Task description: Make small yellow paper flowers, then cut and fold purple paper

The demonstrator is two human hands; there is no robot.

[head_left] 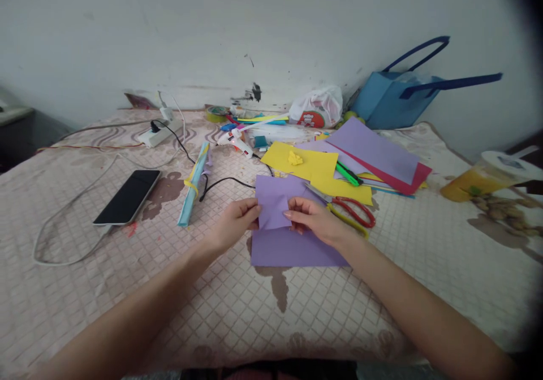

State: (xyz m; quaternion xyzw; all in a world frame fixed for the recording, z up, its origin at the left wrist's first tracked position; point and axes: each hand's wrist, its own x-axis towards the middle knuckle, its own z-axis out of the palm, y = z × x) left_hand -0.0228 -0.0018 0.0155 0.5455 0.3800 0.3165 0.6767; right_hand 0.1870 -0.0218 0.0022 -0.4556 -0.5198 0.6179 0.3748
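A small piece of purple paper [274, 213] is held up between my two hands, creased near its middle. My left hand [238, 220] pinches its left edge, and my right hand [313, 217] pinches its right edge. Beneath it a larger purple sheet [297, 250] lies flat on the patterned tablecloth. Scissors [356, 210] with red and yellow handles rest just beyond my right hand, their blades over the purple sheet. Behind these, yellow paper [324, 164] carries a small crumpled yellow piece [294, 158].
A glue gun [237, 142], a green cutter [348, 173] and stacked coloured sheets [377, 151] lie farther back. To the left are a rolled blue paper [193, 188], a phone [128, 197] on a cable and a power strip [161, 133]. A drink cup [479, 179] lies right, a blue bag [390, 103] behind.
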